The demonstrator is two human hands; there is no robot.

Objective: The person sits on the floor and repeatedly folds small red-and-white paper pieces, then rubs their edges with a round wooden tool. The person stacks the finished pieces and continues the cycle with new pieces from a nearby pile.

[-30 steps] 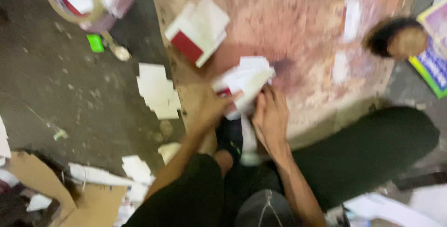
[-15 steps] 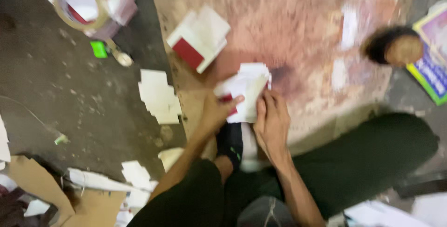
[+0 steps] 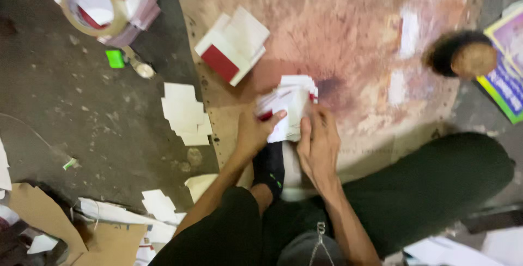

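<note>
A stained wooden board point(image 3: 348, 31) lies flat on a dark grey concrete floor point(image 3: 71, 113). On the board rest a stack of white and red cards point(image 3: 233, 45) and a smaller bundle of white cards point(image 3: 291, 105). Directly on the floor lie a second card pile topped by a roll of clear tape point(image 3: 90, 4), a small green piece point(image 3: 114, 59), loose white paper sheets point(image 3: 185, 114), torn brown cardboard point(image 3: 43, 217) and a round dark brush point(image 3: 463, 54).
</note>
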